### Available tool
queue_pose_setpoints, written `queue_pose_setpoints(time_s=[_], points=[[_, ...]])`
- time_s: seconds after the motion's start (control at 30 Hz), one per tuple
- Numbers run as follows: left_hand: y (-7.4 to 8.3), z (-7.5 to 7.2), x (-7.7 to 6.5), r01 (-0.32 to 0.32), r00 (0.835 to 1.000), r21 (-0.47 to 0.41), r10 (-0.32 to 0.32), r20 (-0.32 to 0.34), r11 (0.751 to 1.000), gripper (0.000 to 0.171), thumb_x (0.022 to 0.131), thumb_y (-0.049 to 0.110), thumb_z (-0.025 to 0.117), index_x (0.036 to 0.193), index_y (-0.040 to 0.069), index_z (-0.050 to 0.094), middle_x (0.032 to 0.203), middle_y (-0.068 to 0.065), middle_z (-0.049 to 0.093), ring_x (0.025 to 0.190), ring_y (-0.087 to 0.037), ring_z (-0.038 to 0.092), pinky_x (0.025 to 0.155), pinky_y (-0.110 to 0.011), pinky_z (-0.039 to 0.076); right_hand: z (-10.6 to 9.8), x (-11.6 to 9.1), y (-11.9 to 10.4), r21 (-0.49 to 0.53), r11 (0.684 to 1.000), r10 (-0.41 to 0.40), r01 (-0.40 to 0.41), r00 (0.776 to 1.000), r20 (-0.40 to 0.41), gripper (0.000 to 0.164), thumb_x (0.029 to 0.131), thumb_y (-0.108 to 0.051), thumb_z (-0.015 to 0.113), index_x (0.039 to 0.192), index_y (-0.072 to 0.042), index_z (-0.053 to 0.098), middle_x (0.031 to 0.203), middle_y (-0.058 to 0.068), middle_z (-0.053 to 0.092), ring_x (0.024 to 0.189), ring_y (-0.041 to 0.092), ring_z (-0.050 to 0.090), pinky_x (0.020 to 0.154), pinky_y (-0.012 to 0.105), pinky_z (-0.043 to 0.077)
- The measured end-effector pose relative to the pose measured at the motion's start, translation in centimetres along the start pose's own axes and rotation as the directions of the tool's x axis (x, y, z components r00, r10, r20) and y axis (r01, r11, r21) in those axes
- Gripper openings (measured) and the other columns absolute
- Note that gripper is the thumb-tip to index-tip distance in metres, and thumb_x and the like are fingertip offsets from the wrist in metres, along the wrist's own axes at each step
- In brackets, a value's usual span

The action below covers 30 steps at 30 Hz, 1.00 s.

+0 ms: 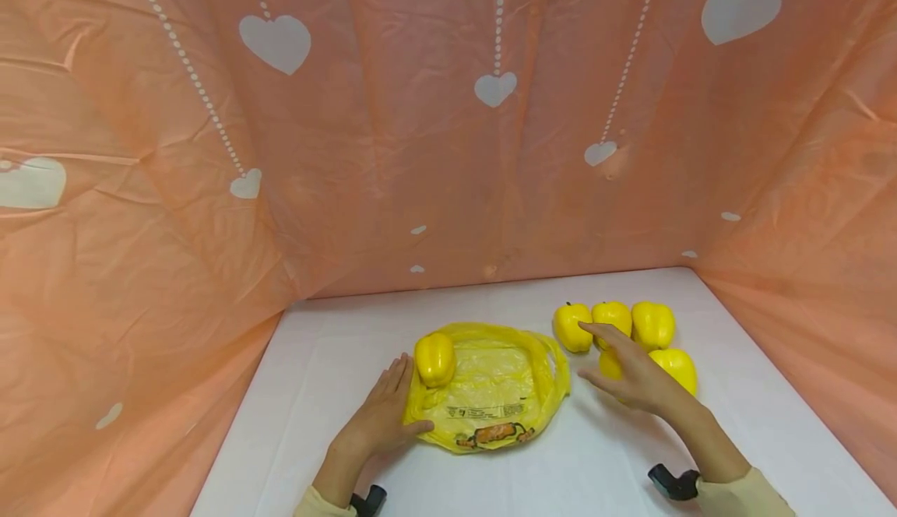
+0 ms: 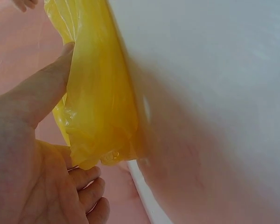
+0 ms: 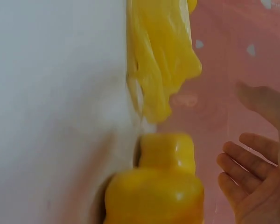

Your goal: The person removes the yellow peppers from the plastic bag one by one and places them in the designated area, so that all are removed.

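Observation:
A yellow plastic bag [image 1: 490, 377] with printed lettering lies spread on the table, its rim bunched into a ring. On the bag's left part sits one yellow bell pepper [image 1: 435, 360]. My left hand [image 1: 384, 408] rests along the bag's left edge, fingers straight beside the pepper; the thumb [image 2: 56, 77] touches the bag's side. Right of the bag, my right hand [image 1: 631, 373] hovers with thumb and fingers spread apart, nothing between them. It partly covers a yellow bell pepper [image 1: 610, 363] in the front row; another bell pepper [image 1: 676, 369] stands beside it.
Three more yellow bell peppers form a back row: a left one [image 1: 571, 327], a middle one [image 1: 612, 322] and a right one [image 1: 653, 325]. The white table [image 1: 336, 338] is enclosed by a pink curtain [image 1: 420, 151] with white hearts.

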<state>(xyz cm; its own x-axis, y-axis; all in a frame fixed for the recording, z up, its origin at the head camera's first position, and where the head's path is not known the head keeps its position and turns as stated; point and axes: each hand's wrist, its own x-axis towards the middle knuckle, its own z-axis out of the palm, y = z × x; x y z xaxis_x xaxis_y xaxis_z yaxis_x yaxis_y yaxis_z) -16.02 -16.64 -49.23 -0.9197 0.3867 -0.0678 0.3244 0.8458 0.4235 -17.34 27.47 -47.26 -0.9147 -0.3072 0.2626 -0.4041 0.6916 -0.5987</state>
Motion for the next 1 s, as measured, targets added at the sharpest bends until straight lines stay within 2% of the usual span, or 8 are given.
queue_pose_setpoints(time_s=[0.3,0.57,0.73,1.0], points=[[-0.1,0.2,0.2,0.019,1.0,0.005,-0.019,0.002,1.0,0.114,0.092,0.047,0.084,0.168,-0.007,0.019,0.177,-0.025,0.012,0.165,-0.039,0.014,0.135,-0.054,0.015,2.2,1.4,-1.0,0.045,0.995,-0.094,0.094,0.995,-0.014,0.075,0.093,-0.024,0.086,0.156,-0.004,0.051,0.157,0.021,0.055,0.142,0.048,0.052,0.112,0.071,0.046],[-0.3,0.3,0.2,0.025,1.0,0.017,-0.025,0.005,1.0,0.114,0.092,0.047,0.083,0.168,-0.007,0.018,0.177,-0.025,0.012,0.165,-0.039,0.014,0.135,-0.054,0.014,4.1,2.5,-2.2,0.07,0.993,-0.098,0.098,0.995,-0.001,0.075,0.094,-0.028,0.085,0.157,-0.007,0.05,0.158,0.023,0.053,0.144,0.05,0.05,0.112,0.072,0.046],[-0.2,0.3,0.2,0.018,1.0,-0.003,-0.018,0.005,1.0,0.113,0.092,0.046,0.084,0.167,-0.008,0.019,0.177,-0.026,0.012,0.165,-0.041,0.014,0.135,-0.055,0.015,5.2,3.1,-2.9,0.072,0.993,-0.095,0.094,0.995,0.014,0.075,0.095,-0.032,0.085,0.158,-0.012,0.051,0.156,0.017,0.057,0.144,0.045,0.052,0.114,0.07,0.046],[-0.2,0.3,0.1,0.012,1.0,-0.012,-0.012,0.002,1.0,0.114,0.092,0.046,0.084,0.167,-0.009,0.019,0.177,-0.027,0.013,0.164,-0.041,0.015,0.134,-0.055,0.016,6.7,4.2,-4.4,0.089,0.987,-0.134,0.132,0.991,0.021,0.074,0.094,-0.027,0.086,0.155,-0.005,0.052,0.152,0.016,0.059,0.141,0.042,0.055,0.114,0.065,0.049]])
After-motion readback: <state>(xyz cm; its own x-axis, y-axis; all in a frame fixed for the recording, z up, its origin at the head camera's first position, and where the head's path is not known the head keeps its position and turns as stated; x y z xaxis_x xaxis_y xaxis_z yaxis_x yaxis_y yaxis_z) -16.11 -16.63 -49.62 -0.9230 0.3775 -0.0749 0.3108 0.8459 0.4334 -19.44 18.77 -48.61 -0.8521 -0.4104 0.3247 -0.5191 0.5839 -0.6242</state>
